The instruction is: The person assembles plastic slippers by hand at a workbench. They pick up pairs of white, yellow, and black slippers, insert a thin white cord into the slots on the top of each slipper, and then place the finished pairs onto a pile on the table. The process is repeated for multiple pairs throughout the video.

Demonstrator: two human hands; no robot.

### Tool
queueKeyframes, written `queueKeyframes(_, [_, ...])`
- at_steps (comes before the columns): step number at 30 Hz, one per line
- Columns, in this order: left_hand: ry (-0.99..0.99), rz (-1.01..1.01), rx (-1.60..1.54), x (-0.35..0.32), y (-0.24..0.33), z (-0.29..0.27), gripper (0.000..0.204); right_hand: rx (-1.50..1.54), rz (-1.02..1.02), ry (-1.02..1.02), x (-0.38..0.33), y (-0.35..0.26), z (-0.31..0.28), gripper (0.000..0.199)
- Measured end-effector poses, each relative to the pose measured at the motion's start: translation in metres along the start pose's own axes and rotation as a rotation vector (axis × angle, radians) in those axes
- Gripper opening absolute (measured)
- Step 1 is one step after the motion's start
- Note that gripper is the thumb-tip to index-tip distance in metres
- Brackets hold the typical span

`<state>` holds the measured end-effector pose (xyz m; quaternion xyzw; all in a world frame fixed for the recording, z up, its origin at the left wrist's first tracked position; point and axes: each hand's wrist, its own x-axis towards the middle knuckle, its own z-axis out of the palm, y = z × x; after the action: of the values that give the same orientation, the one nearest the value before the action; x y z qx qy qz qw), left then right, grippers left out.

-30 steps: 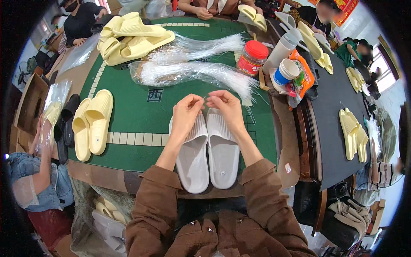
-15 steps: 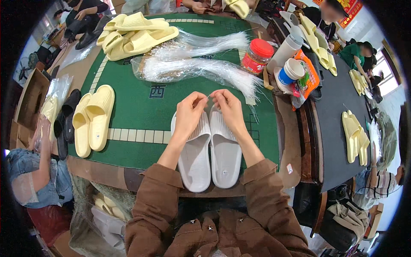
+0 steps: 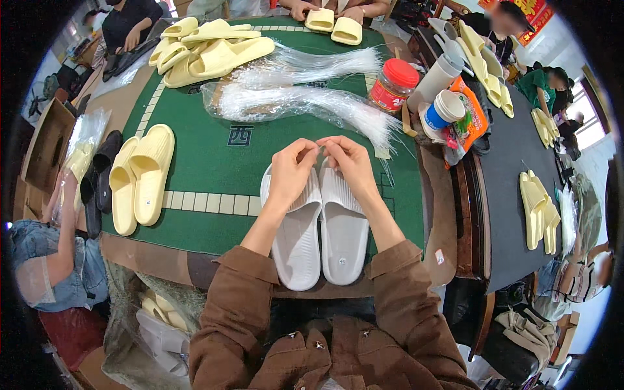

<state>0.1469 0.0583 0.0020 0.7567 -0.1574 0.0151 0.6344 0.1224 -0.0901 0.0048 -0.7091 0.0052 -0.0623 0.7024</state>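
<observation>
A pair of grey slide slippers stands side by side at the table's front edge, the left slipper (image 3: pixel 297 250) and the right slipper (image 3: pixel 344 244) with their toes pointing away from me. Over the toe straps, my left hand (image 3: pixel 290 172) and my right hand (image 3: pixel 351 166) meet, thumbs and fingertips pinched close together. Whatever lies between the fingertips is too thin to make out. Beyond my hands lie two bundles of thin clear plastic strands, the nearer bundle (image 3: pixel 305 106) partly in a clear bag and the farther bundle (image 3: pixel 325 67) behind it.
Yellow slippers (image 3: pixel 221 62) are piled at the far left; a yellow pair (image 3: pixel 153 175) stands nearer, beside black shoes (image 3: pixel 104 169). A red-lidded jar (image 3: pixel 393 88), a tumbler (image 3: pixel 434 81) and paper cups (image 3: pixel 444 110) line the right edge. Across the table, a co-worker's hands (image 3: pixel 354 14) handle yellow slippers.
My hands stay pinched together over the grey slippers, with only slight finger movement. Across the table, the co-worker's yellow slippers have been lowered and now show as two, side by side.
</observation>
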Motion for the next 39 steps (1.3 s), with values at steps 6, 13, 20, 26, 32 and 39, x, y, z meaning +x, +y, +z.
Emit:
queueKeyframes(6, [-0.034,-0.012,0.017,-0.001,-0.001,-0.002,0.013,0.079,0.056,0.01,0.0,-0.003,0.0,0.019])
queueKeyframes(13, [-0.019,-0.006,0.044,-0.004,0.001,0.0,0.012,0.011,0.063,0.035,0.001,0.002,0.001,0.014])
queueKeyframes(20, [0.041,0.035,0.01,-0.001,-0.017,0.003,0.01,0.001,0.015,0.09,0.0,0.004,0.008,0.015])
queueKeyframes(26, [0.035,-0.023,0.043,0.0,-0.012,0.001,0.011,-0.013,0.02,0.029,-0.001,0.002,0.009,0.013])
queueKeyframes(32, [0.048,0.063,0.217,0.0,-0.004,0.011,0.013,-0.46,-0.519,0.29,0.006,0.022,0.002,0.018])
queueKeyframes(39, [0.036,0.229,0.325,-0.008,0.009,0.008,0.023,-0.431,-0.378,0.34,-0.106,-0.088,-0.088,0.016])
